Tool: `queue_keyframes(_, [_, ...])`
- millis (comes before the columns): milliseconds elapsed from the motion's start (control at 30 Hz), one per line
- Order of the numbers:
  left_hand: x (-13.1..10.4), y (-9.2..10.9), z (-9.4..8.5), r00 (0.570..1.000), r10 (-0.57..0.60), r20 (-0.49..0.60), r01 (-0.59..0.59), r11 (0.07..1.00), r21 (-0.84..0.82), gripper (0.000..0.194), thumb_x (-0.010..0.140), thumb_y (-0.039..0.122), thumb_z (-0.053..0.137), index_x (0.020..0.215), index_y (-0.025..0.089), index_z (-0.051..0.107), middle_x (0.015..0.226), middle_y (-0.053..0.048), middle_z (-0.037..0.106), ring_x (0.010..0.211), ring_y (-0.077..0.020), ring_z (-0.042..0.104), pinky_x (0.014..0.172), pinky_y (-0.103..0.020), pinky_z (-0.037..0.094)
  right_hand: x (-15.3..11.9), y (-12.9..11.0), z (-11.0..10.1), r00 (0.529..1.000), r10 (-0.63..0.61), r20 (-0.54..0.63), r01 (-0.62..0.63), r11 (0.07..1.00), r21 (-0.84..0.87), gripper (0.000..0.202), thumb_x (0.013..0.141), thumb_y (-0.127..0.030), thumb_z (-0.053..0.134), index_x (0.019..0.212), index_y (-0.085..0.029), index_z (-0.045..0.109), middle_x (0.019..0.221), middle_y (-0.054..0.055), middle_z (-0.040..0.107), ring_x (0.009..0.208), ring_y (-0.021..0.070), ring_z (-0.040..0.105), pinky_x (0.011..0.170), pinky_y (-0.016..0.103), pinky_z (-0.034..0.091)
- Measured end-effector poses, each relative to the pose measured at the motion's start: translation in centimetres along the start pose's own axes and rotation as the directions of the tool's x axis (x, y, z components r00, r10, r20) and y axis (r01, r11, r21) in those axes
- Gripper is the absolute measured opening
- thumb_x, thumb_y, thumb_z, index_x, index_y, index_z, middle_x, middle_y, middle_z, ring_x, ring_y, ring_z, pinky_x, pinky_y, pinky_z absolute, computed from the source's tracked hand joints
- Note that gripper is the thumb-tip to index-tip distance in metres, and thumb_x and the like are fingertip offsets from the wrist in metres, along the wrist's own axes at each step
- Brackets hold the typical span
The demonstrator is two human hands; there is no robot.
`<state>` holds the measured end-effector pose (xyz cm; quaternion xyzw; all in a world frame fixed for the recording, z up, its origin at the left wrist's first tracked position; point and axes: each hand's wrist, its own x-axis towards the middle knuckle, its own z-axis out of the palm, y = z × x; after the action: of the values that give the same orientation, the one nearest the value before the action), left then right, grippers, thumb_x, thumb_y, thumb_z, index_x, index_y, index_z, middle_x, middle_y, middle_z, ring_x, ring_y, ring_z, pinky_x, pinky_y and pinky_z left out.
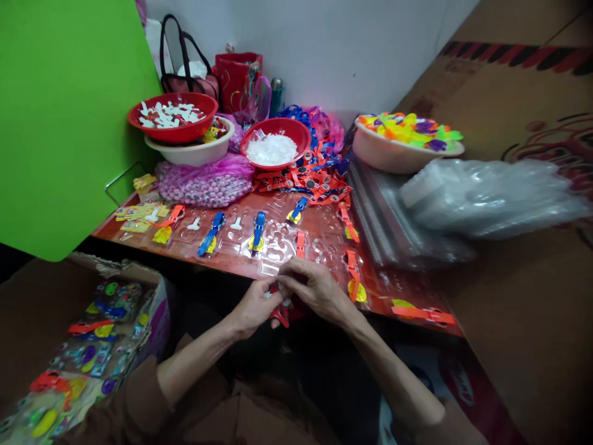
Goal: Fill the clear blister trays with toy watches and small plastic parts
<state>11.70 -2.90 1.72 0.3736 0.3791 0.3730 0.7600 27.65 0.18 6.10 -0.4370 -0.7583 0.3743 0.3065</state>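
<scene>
At the near edge of the table my left hand (pixel 254 309) is closed around a small red and white plastic piece (pixel 279 314), whose exact kind I cannot make out. My right hand (pixel 312 284) meets it there, thumb and fingertips pinched at the top of the piece; what lies between them is hidden. Just beyond the hands lie clear plastic blister trays (pixel 273 238). Some hold a blue watch-like strap (pixel 258 227) or an orange strap (pixel 352 269) with a yellow disc. Small white pieces (pixel 236 224) sit in others.
Behind are a red bowl of white pieces (pixel 180 133), a red bowl of clear bits (pixel 254 161), a pile of orange straps (pixel 319 179) and a basin of colourful pieces (pixel 393 154). Stacked clear trays (pixel 384 222) stand right. A carton (pixel 160 290) of filled packs is lower left.
</scene>
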Motion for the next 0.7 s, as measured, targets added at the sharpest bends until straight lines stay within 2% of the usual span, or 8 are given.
queue_keyframes(100, [-0.3, -0.2, -0.3, 0.999, -0.041, 0.001, 0.041, 0.998, -0.046, 0.057, 0.074, 0.054, 0.080, 0.107, 0.011, 0.062, 0.071, -0.003, 0.067, 0.044, -0.0092, 0.057, 0.036, -0.017, 0.039, 0.5, 0.3, -0.8, 0.983, 0.105, -0.152, -0.071, 0.975, 0.211, 0.018, 0.091, -0.037, 0.068, 0.088, -0.019, 0.068, 0.073, 0.001, 0.069, 0.061, 0.0129, 0.061, 0.059, 0.026, 0.048])
queue_keyframes(133, [-0.5, -0.4, -0.4, 0.998, -0.059, -0.007, 0.059, 0.997, -0.056, 0.058, 0.073, 0.054, 0.081, 0.106, 0.011, 0.062, 0.071, -0.004, 0.067, 0.044, -0.0096, 0.057, 0.036, -0.016, 0.039, 0.9, 0.5, -1.3, 0.973, 0.153, -0.172, -0.100, 0.953, 0.285, 0.022, 0.089, -0.041, 0.069, 0.090, -0.019, 0.067, 0.073, 0.001, 0.070, 0.057, 0.0124, 0.061, 0.056, 0.026, 0.048])
queue_keyframes(200, [-0.8, -0.7, -0.7, 0.996, -0.080, -0.025, 0.078, 0.995, -0.068, 0.057, 0.072, 0.053, 0.082, 0.104, 0.011, 0.062, 0.071, -0.004, 0.068, 0.045, -0.0096, 0.057, 0.035, -0.016, 0.038, 1.8, 1.3, -2.4, 0.963, 0.229, -0.141, -0.158, 0.906, 0.392, 0.030, 0.087, -0.048, 0.070, 0.088, -0.018, 0.066, 0.074, 0.002, 0.072, 0.054, 0.0122, 0.062, 0.051, 0.025, 0.047])
queue_keyframes(300, [-1.2, -0.9, -1.0, 0.996, -0.075, -0.043, 0.070, 0.993, -0.098, 0.055, 0.072, 0.051, 0.082, 0.102, 0.011, 0.062, 0.071, -0.005, 0.068, 0.045, -0.0081, 0.054, 0.036, -0.016, 0.038, 3.9, 2.8, -3.8, 0.968, 0.250, -0.034, -0.217, 0.892, 0.396, 0.033, 0.083, -0.049, 0.073, 0.084, -0.017, 0.066, 0.077, 0.004, 0.074, 0.060, 0.0130, 0.067, 0.055, 0.024, 0.049])
queue_keyframes(400, [-1.5, -0.7, -1.4, 0.997, -0.059, -0.054, 0.053, 0.993, -0.110, 0.053, 0.073, 0.050, 0.082, 0.104, 0.011, 0.062, 0.072, -0.005, 0.069, 0.045, -0.0078, 0.054, 0.036, -0.016, 0.038, 6.4, 4.4, -5.0, 0.977, 0.190, 0.095, -0.209, 0.938, 0.276, 0.027, 0.080, -0.040, 0.075, 0.092, -0.017, 0.067, 0.076, 0.002, 0.072, 0.067, 0.0141, 0.068, 0.063, 0.026, 0.051])
queue_keyframes(533, [-1.7, -0.1, -1.9, 0.996, -0.052, -0.079, 0.043, 0.993, -0.113, 0.053, 0.073, 0.052, 0.082, 0.101, 0.011, 0.062, 0.073, -0.006, 0.069, 0.046, -0.0078, 0.054, 0.037, -0.016, 0.038, 10.2, 6.0, -6.0, 0.949, 0.150, 0.276, -0.143, 0.989, -0.045, 0.013, 0.084, -0.028, 0.066, 0.088, -0.016, 0.066, 0.072, 0.001, 0.071, 0.065, 0.0147, 0.066, 0.062, 0.026, 0.048])
queue_keyframes(600, [-1.7, 0.1, -2.2, 0.994, -0.055, -0.094, 0.043, 0.991, -0.126, 0.054, 0.072, 0.052, 0.083, 0.101, 0.011, 0.062, 0.073, -0.005, 0.069, 0.046, -0.0077, 0.054, 0.037, -0.016, 0.038, 11.8, 6.6, -5.8, 0.929, 0.137, 0.344, -0.063, 0.974, -0.217, 0.008, 0.084, -0.020, 0.062, 0.082, -0.016, 0.067, 0.071, 0.001, 0.070, 0.062, 0.0132, 0.062, 0.059, 0.025, 0.044])
queue_keyframes(700, [-1.6, 0.4, -2.5, 0.992, -0.056, -0.114, 0.039, 0.988, -0.151, 0.054, 0.073, 0.051, 0.083, 0.102, 0.011, 0.062, 0.074, -0.005, 0.069, 0.047, -0.0085, 0.056, 0.037, -0.016, 0.039, 13.1, 7.1, -4.7, 0.900, 0.120, 0.420, 0.062, 0.916, -0.395, 0.012, 0.082, -0.011, 0.059, 0.083, -0.016, 0.070, 0.071, 0.000, 0.069, 0.062, 0.0118, 0.059, 0.059, 0.023, 0.040])
